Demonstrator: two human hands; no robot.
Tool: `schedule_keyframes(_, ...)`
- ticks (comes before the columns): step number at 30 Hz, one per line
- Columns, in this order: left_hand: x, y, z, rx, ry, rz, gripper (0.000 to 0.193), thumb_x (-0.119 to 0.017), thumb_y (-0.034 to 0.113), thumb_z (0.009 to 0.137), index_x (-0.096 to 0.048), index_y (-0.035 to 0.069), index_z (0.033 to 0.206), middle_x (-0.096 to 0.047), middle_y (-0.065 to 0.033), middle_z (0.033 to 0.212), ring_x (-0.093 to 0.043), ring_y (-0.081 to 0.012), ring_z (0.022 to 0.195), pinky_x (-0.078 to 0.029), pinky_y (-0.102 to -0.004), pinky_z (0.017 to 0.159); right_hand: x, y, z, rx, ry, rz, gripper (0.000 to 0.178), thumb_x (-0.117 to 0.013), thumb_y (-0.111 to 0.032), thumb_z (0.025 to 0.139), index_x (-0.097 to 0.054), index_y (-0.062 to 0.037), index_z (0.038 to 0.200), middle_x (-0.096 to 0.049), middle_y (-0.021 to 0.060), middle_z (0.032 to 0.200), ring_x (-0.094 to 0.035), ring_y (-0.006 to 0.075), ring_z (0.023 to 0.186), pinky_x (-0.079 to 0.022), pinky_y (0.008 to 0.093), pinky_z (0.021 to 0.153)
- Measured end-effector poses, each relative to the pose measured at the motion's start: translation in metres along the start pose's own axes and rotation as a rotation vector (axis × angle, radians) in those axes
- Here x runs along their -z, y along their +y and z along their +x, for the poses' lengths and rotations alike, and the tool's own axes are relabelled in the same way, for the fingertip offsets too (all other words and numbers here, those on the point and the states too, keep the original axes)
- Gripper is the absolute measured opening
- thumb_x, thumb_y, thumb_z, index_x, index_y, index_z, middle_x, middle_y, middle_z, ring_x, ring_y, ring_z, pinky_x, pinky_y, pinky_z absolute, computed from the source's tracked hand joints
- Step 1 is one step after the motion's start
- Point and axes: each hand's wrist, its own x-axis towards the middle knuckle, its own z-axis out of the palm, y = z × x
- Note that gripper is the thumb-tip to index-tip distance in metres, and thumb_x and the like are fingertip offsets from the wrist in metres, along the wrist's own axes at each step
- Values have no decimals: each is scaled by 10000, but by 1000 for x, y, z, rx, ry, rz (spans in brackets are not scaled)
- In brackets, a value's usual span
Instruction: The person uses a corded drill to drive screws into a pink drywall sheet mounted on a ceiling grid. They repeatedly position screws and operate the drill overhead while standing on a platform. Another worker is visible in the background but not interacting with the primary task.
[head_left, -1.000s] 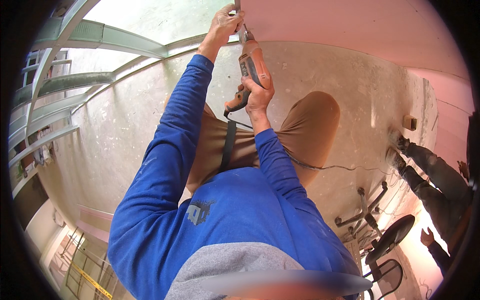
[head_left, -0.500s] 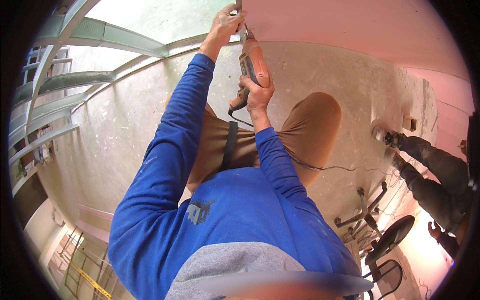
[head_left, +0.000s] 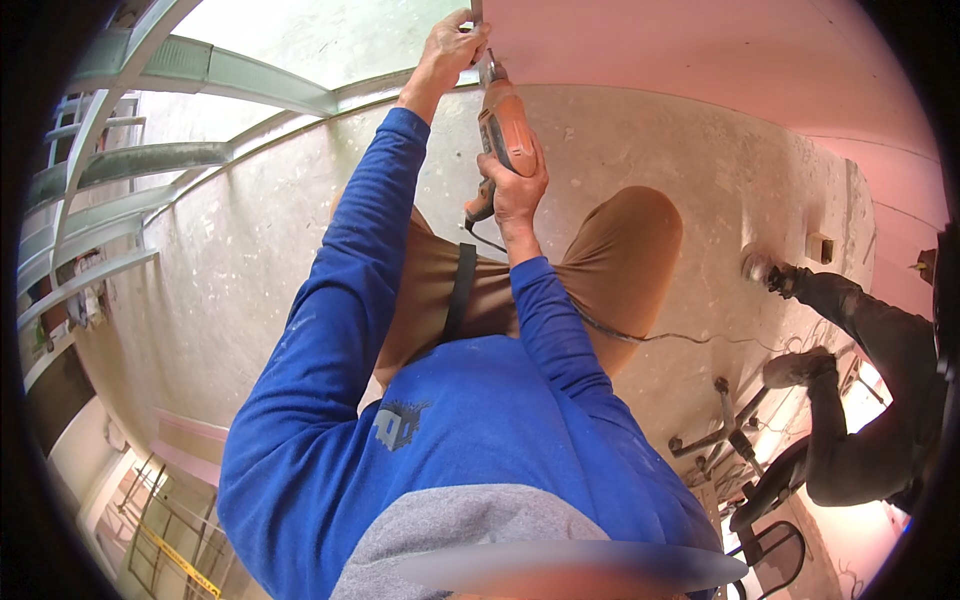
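Note:
My right hand (head_left: 517, 192) is wrapped around the handle of an orange and black corded drill (head_left: 510, 130). The drill's chuck and bit (head_left: 493, 68) point up and away from me, toward the lower end of a narrow grey metal stud (head_left: 477, 12). My left hand (head_left: 452, 50) is closed at that stud, its fingertips just above the bit. Whether a small screw sits between those fingers cannot be made out. From the drill's handle a black cord (head_left: 650, 337) runs over my right leg and off to the right.
A pink wall panel (head_left: 700, 60) rises ahead. Metal framing (head_left: 160, 155) stands at the left. On the right, another person's dark-trousered leg (head_left: 850, 300) is close to an overturned chair base (head_left: 730, 430). A small box (head_left: 820, 247) lies on the concrete floor (head_left: 250, 240).
The other person at right has shifted, one leg now bent with its foot drawn back nearer the chair. My drill's handle has tipped slightly to the right; my left hand stays nearly still.

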Motion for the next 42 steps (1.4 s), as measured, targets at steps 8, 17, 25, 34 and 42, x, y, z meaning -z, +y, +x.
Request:
schedule_keyframes(8,-1,-2,2,8,-13,-55,263,-713,200,1089,-680,27,1284,-631,-9,790,-555,-98,660,-395,-272,534,-3,13,-2,87,16,-109,770,-883,-30,739,-636,-23,1468,-731,65,1163,-716,171,974,-604,332,866)
schedule_keyframes(17,3,-3,2,-30,-26,2,279,-691,214,1089,-690,28,1297,-616,-2,768,-543,-85,657,-393,-269,532,0,3,7,-37,-35,-59,759,-863,-15,730,-646,-37,1457,-728,46,1067,-706,152,862,-599,329,775)
schedule_keyframes(25,5,0,1,-34,-18,26,353,-716,161,1068,-679,-24,1367,-623,-10,735,-548,-90,615,-399,-276,498,-4,-10,4,65,-39,-45,717,-851,-10,737,-654,-27,1426,-720,44,964,-674,140,754,-578,323,700)
schedule_keyframes(34,6,-63,14,112,127,228,492,-769,162,1037,-634,-22,1474,-622,-3,695,-531,-86,577,-365,-292,467,7,-24,-10,-235,80,43,566,-809,0,738,-640,-33,1277,-679,43,882,-636,160,624,-528,327,545)
schedule_keyframes(42,-14,-97,25,-91,333,636,475,-805,294,985,-707,14,1357,-793,-242,1052,-770,-363,970,-595,-463,863,16,-17,-18,-461,160,-71,527,-802,3,728,-639,-35,1227,-692,88,897,-649,196,587,-513,366,494)
